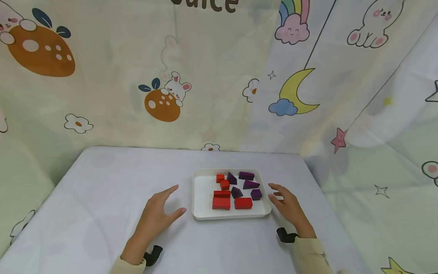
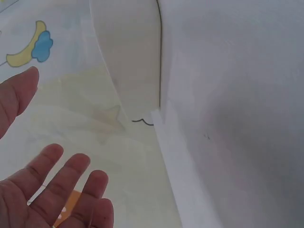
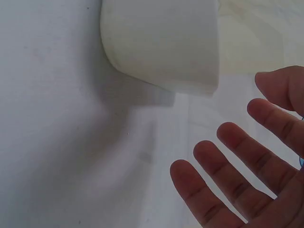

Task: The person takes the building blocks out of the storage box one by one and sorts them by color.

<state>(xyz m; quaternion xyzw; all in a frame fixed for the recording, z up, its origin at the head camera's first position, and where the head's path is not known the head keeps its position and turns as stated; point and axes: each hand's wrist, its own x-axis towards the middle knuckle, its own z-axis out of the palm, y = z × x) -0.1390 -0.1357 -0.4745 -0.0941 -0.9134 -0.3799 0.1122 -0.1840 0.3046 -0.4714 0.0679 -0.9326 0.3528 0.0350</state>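
A white rectangular tray (image 1: 205,190) lies on the table, its outer wall also showing in both wrist views. Red blocks (image 1: 221,203), several of them box-shaped, sit in its middle and front. Several dark purple blocks (image 1: 251,184) with angled sides lie toward its right. My left hand (image 1: 159,215) is held left of the tray, thumb and fingers spread, holding nothing. Close by the tray's right side is my right hand (image 1: 286,203), its fingers loosely bent and nothing between them. In the right wrist view its fingers (image 3: 242,149) stand spread below the tray wall.
The table (image 1: 119,182) has a white cover and surrounds the tray. Behind it hangs a patterned cloth (image 1: 212,95) with cartoon prints, which continues down both sides. A black strap piece (image 1: 286,235) is at the right wrist, another (image 1: 153,255) at the left.
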